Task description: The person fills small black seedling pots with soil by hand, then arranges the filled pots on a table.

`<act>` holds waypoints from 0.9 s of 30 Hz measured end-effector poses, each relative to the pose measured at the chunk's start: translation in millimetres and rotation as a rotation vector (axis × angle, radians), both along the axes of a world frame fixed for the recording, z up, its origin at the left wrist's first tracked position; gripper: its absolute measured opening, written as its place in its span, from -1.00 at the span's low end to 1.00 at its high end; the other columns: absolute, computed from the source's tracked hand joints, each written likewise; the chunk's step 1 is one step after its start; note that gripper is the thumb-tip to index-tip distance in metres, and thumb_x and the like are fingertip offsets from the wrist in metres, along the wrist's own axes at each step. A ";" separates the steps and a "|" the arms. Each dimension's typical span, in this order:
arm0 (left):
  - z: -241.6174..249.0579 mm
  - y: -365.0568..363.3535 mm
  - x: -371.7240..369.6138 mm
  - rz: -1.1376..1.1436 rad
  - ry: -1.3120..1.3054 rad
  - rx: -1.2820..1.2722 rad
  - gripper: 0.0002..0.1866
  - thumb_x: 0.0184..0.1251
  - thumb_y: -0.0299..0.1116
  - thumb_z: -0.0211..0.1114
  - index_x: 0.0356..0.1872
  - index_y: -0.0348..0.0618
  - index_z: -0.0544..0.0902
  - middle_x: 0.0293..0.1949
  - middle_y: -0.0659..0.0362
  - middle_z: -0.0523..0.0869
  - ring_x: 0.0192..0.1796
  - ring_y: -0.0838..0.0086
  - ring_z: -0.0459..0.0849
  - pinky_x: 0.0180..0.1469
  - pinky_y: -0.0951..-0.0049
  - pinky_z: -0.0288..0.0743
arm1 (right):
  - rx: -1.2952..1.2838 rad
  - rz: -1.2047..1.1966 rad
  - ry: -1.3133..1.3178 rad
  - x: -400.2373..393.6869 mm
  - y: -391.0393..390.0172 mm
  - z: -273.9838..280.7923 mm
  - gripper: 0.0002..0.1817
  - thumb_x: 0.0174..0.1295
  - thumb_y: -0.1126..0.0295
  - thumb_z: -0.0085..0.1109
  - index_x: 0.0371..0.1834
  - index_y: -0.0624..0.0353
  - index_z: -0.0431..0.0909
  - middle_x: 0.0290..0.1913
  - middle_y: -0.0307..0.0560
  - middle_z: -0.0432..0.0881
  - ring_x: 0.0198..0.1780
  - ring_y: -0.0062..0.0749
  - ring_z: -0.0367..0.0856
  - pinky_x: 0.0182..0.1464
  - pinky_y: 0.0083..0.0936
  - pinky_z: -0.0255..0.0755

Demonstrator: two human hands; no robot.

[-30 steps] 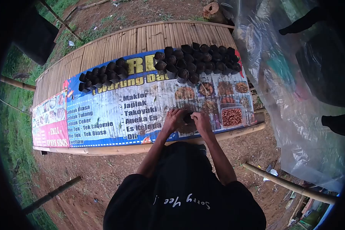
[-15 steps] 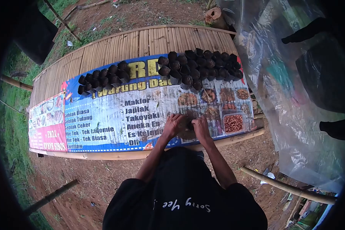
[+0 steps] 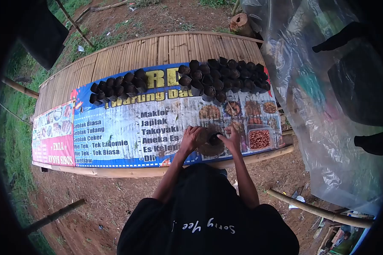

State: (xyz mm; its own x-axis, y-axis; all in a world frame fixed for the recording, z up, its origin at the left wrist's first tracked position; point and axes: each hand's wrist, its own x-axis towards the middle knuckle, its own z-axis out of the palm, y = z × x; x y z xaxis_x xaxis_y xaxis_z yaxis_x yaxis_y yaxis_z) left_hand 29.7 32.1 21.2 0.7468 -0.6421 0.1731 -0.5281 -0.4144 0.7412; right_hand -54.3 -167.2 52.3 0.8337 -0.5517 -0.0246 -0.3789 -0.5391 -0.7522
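Note:
In the head view, a small black planting bag is between my hands, over a brown patch of loose soil on the printed banner. My right hand is at the bag's right side, its thumb at the rim; its lower fingers are partly hidden. On the other side, my left hand rests at the soil's left edge, fingers loosely bent and apart from the bag. Farther back on the banner stand a large group of black planting bags, several showing dark soil, and a smaller group to the left.
The banner covers a bamboo-slat table. Clear plastic sheeting hangs along the right side. Bamboo poles stick out near the ground at right and left. A cut log lies behind the table.
My right hand has shifted slightly right and its fingers have spread, so the black bag shows more clearly. The left hand stays nearly in place. The view has moved slightly.

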 end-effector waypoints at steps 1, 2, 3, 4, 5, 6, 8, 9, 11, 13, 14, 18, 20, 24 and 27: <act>3.1 -0.3 -0.2 -0.003 -0.005 -0.001 -0.34 -0.25 -0.33 0.49 0.07 -0.01 0.53 -0.01 0.21 0.58 0.01 0.20 0.46 0.12 0.23 0.32 | 0.074 -0.002 0.067 0.6 -0.7 -14.8 -0.58 -0.11 0.29 0.47 -0.19 0.18 0.54 -0.25 -0.06 0.62 -0.15 -0.31 0.58 -0.10 -0.38 0.43; 6.2 -0.5 -0.8 -0.005 -0.004 0.011 -0.34 -0.25 -0.33 0.50 0.06 -0.01 0.53 -0.01 0.21 0.58 0.02 0.20 0.46 0.12 0.23 0.32 | 0.149 -0.004 0.133 0.3 -2.4 -28.8 -0.50 -0.13 0.27 0.50 -0.11 0.20 0.51 -0.23 -0.07 0.60 -0.17 -0.34 0.56 -0.11 -0.40 0.44; 6.2 -0.4 -2.1 -0.005 -0.001 0.023 -0.34 -0.25 -0.32 0.50 0.06 -0.01 0.54 -0.02 0.21 0.58 0.02 0.20 0.46 0.12 0.22 0.32 | 0.149 -0.007 0.130 -0.3 -2.7 -36.2 -0.50 -0.13 0.27 0.50 -0.11 0.20 0.51 -0.23 -0.07 0.60 -0.17 -0.34 0.56 -0.11 -0.40 0.44; 6.4 -0.4 -2.8 -0.006 -0.006 0.022 -0.34 -0.25 -0.32 0.50 0.06 -0.01 0.54 -0.02 0.21 0.58 0.02 0.20 0.46 0.12 0.22 0.32 | 0.190 -0.019 0.128 0.2 -3.4 -43.2 -0.51 -0.12 0.27 0.50 -0.13 0.21 0.52 -0.23 -0.08 0.61 -0.16 -0.36 0.56 -0.10 -0.42 0.44; 6.8 -0.3 -3.2 -0.010 -0.039 0.018 -0.33 -0.25 -0.32 0.49 0.07 0.01 0.53 -0.04 0.21 0.58 0.00 0.22 0.46 0.10 0.23 0.32 | 0.232 -0.031 0.126 1.4 -4.9 -49.7 -0.53 -0.10 0.27 0.49 -0.15 0.22 0.53 -0.22 -0.08 0.61 -0.15 -0.38 0.55 -0.10 -0.43 0.43; 7.5 -0.2 -2.9 -0.013 -0.071 0.013 -0.33 -0.25 -0.31 0.47 0.08 0.02 0.52 -0.05 0.22 0.57 -0.03 0.23 0.46 0.09 0.23 0.32 | 0.231 -0.031 0.120 3.7 -6.0 -51.8 -0.53 -0.10 0.27 0.49 -0.15 0.22 0.53 -0.22 -0.08 0.61 -0.15 -0.38 0.55 -0.10 -0.43 0.43; 8.3 0.4 -2.8 -0.013 -0.074 0.007 -0.32 -0.26 -0.32 0.48 0.08 0.02 0.52 -0.05 0.22 0.57 -0.03 0.23 0.46 0.08 0.23 0.32 | 0.454 -0.071 0.236 4.7 -8.1 -56.2 -0.52 -0.12 0.27 0.51 -0.15 0.21 0.54 -0.21 -0.10 0.61 -0.14 -0.41 0.55 -0.08 -0.46 0.42; 8.3 0.4 -3.1 -0.014 -0.073 0.000 -0.32 -0.26 -0.32 0.48 0.08 0.01 0.52 -0.05 0.22 0.57 -0.03 0.23 0.46 0.08 0.23 0.32 | 0.454 -0.073 0.233 4.6 -8.0 -55.3 -0.52 -0.12 0.27 0.51 -0.15 0.21 0.54 -0.21 -0.10 0.61 -0.14 -0.41 0.55 -0.08 -0.46 0.42; 8.6 0.0 -3.3 -0.017 -0.067 0.004 -0.32 -0.26 -0.31 0.48 0.08 0.01 0.52 -0.05 0.21 0.57 -0.03 0.23 0.46 0.08 0.23 0.32 | 0.591 -0.081 0.225 5.8 -7.4 -53.5 -0.53 -0.13 0.29 0.52 -0.15 0.19 0.55 -0.19 -0.11 0.62 -0.14 -0.41 0.56 -0.07 -0.48 0.42; 6.2 -0.3 -2.1 -0.017 -0.063 0.010 -0.32 -0.26 -0.31 0.48 0.08 0.01 0.52 -0.05 0.21 0.58 -0.03 0.23 0.46 0.08 0.22 0.32 | 0.568 -0.077 0.247 6.9 -4.8 -46.9 -0.53 -0.13 0.30 0.52 -0.15 0.19 0.54 -0.18 -0.10 0.62 -0.14 -0.41 0.56 -0.07 -0.48 0.42; 4.7 -0.4 -1.9 -0.018 -0.065 0.002 -0.33 -0.26 -0.31 0.48 0.08 0.00 0.52 -0.05 0.21 0.58 -0.03 0.22 0.46 0.07 0.22 0.32 | 0.545 -0.075 0.273 7.0 -3.4 -43.9 -0.52 -0.14 0.31 0.52 -0.14 0.19 0.54 -0.17 -0.10 0.62 -0.15 -0.41 0.56 -0.07 -0.48 0.42; 5.6 1.2 -2.2 -0.016 0.002 0.043 -0.36 -0.21 -0.30 0.50 0.07 0.00 0.54 0.02 0.21 0.59 0.01 0.20 0.47 0.14 0.21 0.30 | 0.554 -0.065 0.269 7.9 -2.4 -50.6 -0.50 -0.15 0.34 0.52 -0.11 0.22 0.53 -0.16 -0.09 0.63 -0.13 -0.42 0.57 -0.06 -0.50 0.43; 5.7 1.3 -2.6 -0.015 -0.031 0.027 -0.36 -0.23 -0.31 0.49 0.05 0.00 0.54 -0.02 0.21 0.59 -0.02 0.21 0.47 0.09 0.21 0.31 | 0.602 -0.047 0.243 7.7 -3.8 -57.8 -0.46 -0.16 0.38 0.53 -0.08 0.24 0.51 -0.15 -0.09 0.63 -0.12 -0.41 0.58 -0.06 -0.50 0.45; 2.8 0.5 -2.4 -0.021 -0.062 0.003 -0.35 -0.26 -0.31 0.49 0.04 -0.01 0.53 -0.05 0.20 0.58 -0.03 0.22 0.46 0.04 0.22 0.33 | 0.668 -0.075 0.230 7.8 -1.8 -60.5 -0.45 -0.17 0.41 0.53 -0.07 0.25 0.49 -0.14 -0.08 0.62 -0.10 -0.40 0.58 -0.05 -0.48 0.47; -1.1 0.3 -2.5 -0.020 -0.057 0.006 -0.35 -0.25 -0.31 0.49 0.04 -0.02 0.53 -0.05 0.20 0.58 -0.03 0.22 0.46 0.05 0.22 0.32 | 0.595 -0.079 0.266 9.7 -1.1 -71.1 -0.43 -0.17 0.40 0.53 -0.05 0.25 0.48 -0.14 -0.08 0.62 -0.10 -0.38 0.59 -0.03 -0.48 0.47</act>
State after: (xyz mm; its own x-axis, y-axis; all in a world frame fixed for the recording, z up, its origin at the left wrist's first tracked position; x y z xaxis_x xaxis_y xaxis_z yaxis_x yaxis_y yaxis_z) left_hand 27.3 32.4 20.1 0.7230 -0.6578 0.2111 -0.5774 -0.4077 0.7074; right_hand -44.6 -168.3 -18.9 0.7143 -0.4396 -0.5446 -0.6150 -0.0228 -0.7882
